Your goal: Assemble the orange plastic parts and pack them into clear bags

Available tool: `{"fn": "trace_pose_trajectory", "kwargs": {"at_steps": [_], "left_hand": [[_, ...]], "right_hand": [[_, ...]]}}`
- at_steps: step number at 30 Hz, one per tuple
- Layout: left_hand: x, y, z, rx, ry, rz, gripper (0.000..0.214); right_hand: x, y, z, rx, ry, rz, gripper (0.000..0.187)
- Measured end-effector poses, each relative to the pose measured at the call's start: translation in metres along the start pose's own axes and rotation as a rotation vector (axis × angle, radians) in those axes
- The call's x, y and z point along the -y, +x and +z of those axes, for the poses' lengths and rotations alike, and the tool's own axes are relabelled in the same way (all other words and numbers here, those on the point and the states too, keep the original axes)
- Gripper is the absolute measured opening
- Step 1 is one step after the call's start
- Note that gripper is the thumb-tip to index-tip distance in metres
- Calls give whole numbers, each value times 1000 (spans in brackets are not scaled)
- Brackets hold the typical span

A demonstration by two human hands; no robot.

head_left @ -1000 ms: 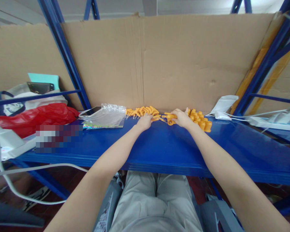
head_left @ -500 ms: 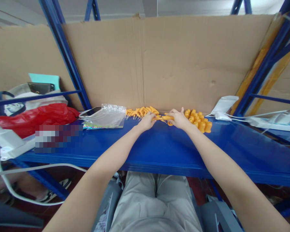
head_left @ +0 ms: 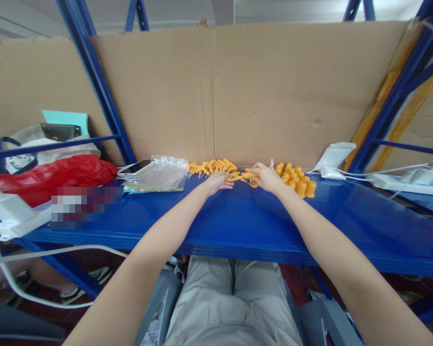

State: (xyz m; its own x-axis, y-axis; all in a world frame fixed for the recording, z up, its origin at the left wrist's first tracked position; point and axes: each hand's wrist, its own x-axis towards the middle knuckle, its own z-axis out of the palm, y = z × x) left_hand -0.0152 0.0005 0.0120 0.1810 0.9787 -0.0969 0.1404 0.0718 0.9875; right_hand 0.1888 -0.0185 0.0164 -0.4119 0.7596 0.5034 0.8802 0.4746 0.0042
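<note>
My right hand is closed on a narrow orange plastic piece at the back of the blue shelf. The piece stretches left towards my left hand, whose fingers are straightened out and lie beside its far end; whether they touch it I cannot tell. A small orange ring-shaped part lies just under my right fingers. Behind my left hand is a row of orange bent pieces with small metal chains. Several orange cup-like parts stand grouped right of my right hand.
Left of the row lie clear plastic bags and a dark phone-like object. A red bag and a white power strip are farther left. A cardboard sheet walls the back. White cables and a white packet lie right.
My left hand's fingers have straightened from a pinch and shifted slightly left and down. The right hand keeps its hold in nearly the same place.
</note>
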Motion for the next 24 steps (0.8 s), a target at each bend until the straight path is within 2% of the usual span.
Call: {"fn": "trace_pose_trajectory", "kwargs": {"at_steps": [3,5,9,12,17,20,24], "left_hand": [[1,3,-4,29,-36,-75,33],[1,3,-6,45,-76,-74,43],[3,0,-10,116,-81,26,60],[7,0,-10,143,126,164,63],[13,1,-7,-71,698,513,62],[12,-1,-7,-144,845,566,61],[10,-4,-7,-202,886,599,59]], "right_hand": [[0,0,0,4,-1,-5,42],[0,0,-1,10,-5,0,43],[-3,-1,-2,16,-3,22,44],[-5,-1,-1,33,26,31,43],[-11,2,8,20,129,56,38],[-17,5,14,-59,252,80,38],[-24,7,18,-103,510,143,45]]}}
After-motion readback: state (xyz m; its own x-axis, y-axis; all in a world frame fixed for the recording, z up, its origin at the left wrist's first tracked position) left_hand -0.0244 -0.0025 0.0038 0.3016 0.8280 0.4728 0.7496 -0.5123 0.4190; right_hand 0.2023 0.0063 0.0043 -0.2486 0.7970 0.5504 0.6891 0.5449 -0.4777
